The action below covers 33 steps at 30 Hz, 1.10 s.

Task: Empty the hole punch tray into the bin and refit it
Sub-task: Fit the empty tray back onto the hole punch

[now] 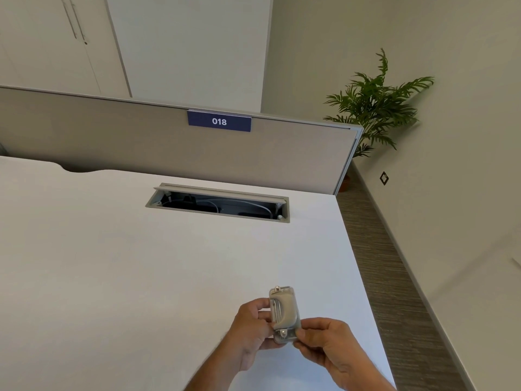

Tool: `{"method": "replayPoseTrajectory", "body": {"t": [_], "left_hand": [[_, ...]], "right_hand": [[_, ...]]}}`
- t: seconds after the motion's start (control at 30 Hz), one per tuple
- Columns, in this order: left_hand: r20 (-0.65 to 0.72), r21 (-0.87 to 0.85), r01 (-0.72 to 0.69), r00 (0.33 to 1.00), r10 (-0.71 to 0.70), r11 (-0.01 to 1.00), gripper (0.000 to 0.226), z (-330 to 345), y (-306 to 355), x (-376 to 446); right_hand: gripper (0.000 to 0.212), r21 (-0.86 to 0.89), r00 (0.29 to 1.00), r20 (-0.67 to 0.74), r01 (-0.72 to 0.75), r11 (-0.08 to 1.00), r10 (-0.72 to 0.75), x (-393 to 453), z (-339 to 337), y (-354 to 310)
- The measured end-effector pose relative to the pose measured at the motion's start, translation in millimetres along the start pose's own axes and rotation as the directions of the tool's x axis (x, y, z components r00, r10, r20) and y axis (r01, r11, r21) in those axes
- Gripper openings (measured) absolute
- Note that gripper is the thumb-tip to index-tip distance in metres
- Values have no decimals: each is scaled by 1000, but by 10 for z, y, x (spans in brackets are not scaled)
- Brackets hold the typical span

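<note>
Hands both on the hole punch [283, 313], held up over the near right part of the bench [141, 263].

The left hand [251, 328] is clamped on the punch's left long edge, fingers wrapped round behind it, and the right hand [324, 342] is pinching the near end, thumb by the little pivot pin. Looks like the left one is just there to steady the body so the right can work at the end, probably to get the tray loose or push it home. I honestly can't tell if the tray is on or off right now, it's all one grey lump from here. No bin anywhere in shot, so it's likely down off the bench edge. Only other thing on the bench is the open cable slot [218, 203] further back.
</note>
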<state>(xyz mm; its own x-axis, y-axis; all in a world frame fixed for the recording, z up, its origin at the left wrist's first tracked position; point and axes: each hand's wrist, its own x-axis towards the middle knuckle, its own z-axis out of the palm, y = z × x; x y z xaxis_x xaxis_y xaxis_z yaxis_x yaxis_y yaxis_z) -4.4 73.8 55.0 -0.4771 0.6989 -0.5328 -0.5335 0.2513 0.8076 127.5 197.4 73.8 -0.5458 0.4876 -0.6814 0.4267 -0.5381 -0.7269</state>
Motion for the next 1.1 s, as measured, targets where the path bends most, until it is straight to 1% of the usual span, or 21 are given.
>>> {"method": "replayPoseTrajectory", "body": {"t": [0.07,0.13,0.2,0.27,0.37,0.5,0.57,0.63,0.8,0.97,1.0,1.07,1.1], "left_hand": [[-6,10,8,1000,-8,1000,51,-5,-7,-3],[-4,33,21,1000,-21,999,51,6,-19,-4],[-2,65,27,1000,-27,998,51,38,-35,-10],[-14,114,28,1000,-27,993,49,81,-43,-22],[-18,165,36,999,-33,986,46,119,-46,-26],[-12,174,38,999,-37,984,45,117,-30,-48],[1,173,34,999,-34,984,44,124,-20,-71],[11,175,26,1000,-28,984,48,134,-17,-85],[15,174,36,999,-39,984,68,136,-40,-71],[-5,167,55,999,-54,984,70,126,-133,-49],[-12,167,53,999,-52,984,70,121,-153,-44],[-28,166,47,999,-43,985,71,111,-193,-30],[-39,169,46,998,-40,985,72,105,-208,-26]], "right_hand": [[25,-21,999,48,-13,1000,14,-4,-4,-44],[26,-26,998,58,-9,1000,10,-4,7,-92],[22,-30,999,29,16,999,-15,-7,47,-128],[25,-49,999,-10,51,997,-52,4,86,-152],[23,-75,995,-50,87,993,-90,26,114,-169],[24,-87,995,-55,84,993,-89,16,127,-186],[27,-114,990,-60,117,987,-124,25,132,-173],[26,-135,982,-80,159,978,-170,37,130,-160],[24,-164,972,-93,200,966,-217,35,113,-138],[18,-213,962,-100,228,950,-253,47,85,-61],[15,-204,961,-113,224,953,-251,55,77,-38],[8,-193,948,-182,225,955,-260,78,53,15],[10,-199,937,-224,227,953,-269,78,40,38]]}}
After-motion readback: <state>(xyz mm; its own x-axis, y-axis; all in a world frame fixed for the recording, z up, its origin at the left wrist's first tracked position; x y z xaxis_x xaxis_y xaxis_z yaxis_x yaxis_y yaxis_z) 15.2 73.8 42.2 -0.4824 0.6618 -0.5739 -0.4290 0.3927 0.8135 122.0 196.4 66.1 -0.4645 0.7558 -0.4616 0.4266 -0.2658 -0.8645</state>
